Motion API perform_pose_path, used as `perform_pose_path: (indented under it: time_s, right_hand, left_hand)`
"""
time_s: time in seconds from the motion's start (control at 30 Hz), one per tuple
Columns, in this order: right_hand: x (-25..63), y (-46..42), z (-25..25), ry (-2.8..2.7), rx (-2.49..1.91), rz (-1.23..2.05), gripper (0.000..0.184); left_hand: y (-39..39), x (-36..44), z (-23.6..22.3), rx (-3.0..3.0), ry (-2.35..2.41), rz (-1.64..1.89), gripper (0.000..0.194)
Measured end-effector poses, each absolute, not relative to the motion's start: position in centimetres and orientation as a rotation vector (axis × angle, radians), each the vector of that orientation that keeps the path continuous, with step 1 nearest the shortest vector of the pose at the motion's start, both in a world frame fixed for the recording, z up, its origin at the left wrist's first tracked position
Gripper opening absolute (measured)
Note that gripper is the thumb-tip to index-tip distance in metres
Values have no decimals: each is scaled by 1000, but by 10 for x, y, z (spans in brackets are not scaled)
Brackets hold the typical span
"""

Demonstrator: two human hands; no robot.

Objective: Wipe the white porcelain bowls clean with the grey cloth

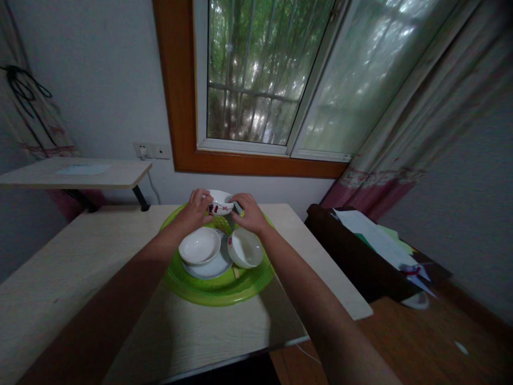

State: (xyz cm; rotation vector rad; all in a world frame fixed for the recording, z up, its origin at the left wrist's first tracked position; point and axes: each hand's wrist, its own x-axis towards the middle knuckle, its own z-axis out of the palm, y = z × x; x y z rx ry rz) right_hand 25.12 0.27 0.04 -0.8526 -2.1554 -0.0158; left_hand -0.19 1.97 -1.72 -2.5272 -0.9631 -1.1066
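A round green tray (pixel 218 291) lies on a pale wooden table (pixel 80 267). At the tray's far edge both my hands grip a small white bowl with a red pattern (pixel 220 203): my left hand (pixel 196 209) on its left rim, my right hand (pixel 249 213) on its right rim, fingers closed. Nearer me on the tray a shallow white dish (pixel 199 245) rests on a white plate (pixel 210 267). Beside it a white bowl with red marks (pixel 246 248) stands tilted.
A second pale tabletop (pixel 72 172) on a black leg stands at the left by the wall. A dark cabinet (pixel 360 267) with papers (pixel 377 235) on top is at the right. A window and a curtain are behind the table.
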Motion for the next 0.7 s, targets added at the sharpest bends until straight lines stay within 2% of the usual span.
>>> perform_pose_path:
  time_s: [0.3,0.5,0.57,0.63,0.7]
  right_hand:
    - [243,-7,3,-2438,-997,-321,14]
    - [241,-13,9,-2541,-995,-566,11]
    - [241,-14,10,-2563,-969,-612,10]
    - [240,-15,11,-2583,-926,-664,9]
    - [239,-16,12,-2595,-872,-716,10]
  left_hand:
    - [20,-2,-19,-2531,-1017,-1228,46]
    - [23,0,-18,-2603,-1296,-1680,60]
    - [25,-2,-18,-2606,-1509,-1813,53]
    - [27,-4,-17,-2578,-1737,-1975,37]
    - [29,-6,-17,-2549,-1884,-2176,33]
